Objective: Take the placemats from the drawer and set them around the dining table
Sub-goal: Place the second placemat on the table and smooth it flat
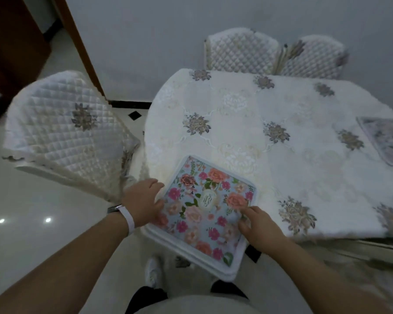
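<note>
Left hand (pixel 143 200): closed on the left edge of the placemat stack (pixel 204 214) – thumb laid on top, fingers curled at the border.
Right hand (pixel 256 227): closed on the right edge of the stack; the top mat is pinched by thumb and forefinger.
Placemat stack: floral, white-bordered, several layers; its far part is laid on the near-left corner of the dining table (pixel 236 105), its near part is held out past the table's edge.
Single placemat (pixel 386 141): laid flat at the table's right edge – well apart from the stack.
Table cover: white embroidered tablecloth.
Quilted chair (pixel 61 123): set just beside the table's left end.
Wristband (pixel 128 219): worn on the left wrist.
</note>
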`<state>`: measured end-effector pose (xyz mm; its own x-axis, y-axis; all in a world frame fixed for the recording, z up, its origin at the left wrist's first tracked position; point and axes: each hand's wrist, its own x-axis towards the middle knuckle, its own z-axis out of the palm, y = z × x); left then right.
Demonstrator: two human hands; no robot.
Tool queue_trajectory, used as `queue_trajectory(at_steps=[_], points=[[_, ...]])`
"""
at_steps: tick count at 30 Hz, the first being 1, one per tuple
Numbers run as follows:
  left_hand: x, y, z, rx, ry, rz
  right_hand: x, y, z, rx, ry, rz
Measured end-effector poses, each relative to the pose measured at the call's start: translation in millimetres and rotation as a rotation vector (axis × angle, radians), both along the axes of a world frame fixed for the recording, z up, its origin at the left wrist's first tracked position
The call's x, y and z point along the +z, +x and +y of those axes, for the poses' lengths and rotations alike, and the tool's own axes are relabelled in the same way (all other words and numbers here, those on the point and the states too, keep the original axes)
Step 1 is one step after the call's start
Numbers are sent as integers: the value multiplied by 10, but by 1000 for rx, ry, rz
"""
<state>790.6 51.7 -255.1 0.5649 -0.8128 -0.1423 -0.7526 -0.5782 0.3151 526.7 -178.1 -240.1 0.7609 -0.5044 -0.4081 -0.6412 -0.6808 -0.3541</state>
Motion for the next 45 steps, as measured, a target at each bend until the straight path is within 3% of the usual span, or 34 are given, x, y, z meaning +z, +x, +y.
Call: queue_trajectory(at_steps=[9,17,27,32,40,45], points=[[-138,303,-341,-135,97,291,-55,-113,471,-532,149,75],[-127,143,-521,159,-21,494,-122,-30,595,-985,463,-185],[-76,107,-581,294,21,624,-145,-33,615,-1088,464,-207],[-177,-68,-536,323,-53,765,-53,-110,623,-1144,464,-226],[-75,-323,-697,266,-200,937,82,-245,596,-1350,513,-299],[-129,-425,-847,236,-156,1014,217,-347,698,-1424,460,-315]])
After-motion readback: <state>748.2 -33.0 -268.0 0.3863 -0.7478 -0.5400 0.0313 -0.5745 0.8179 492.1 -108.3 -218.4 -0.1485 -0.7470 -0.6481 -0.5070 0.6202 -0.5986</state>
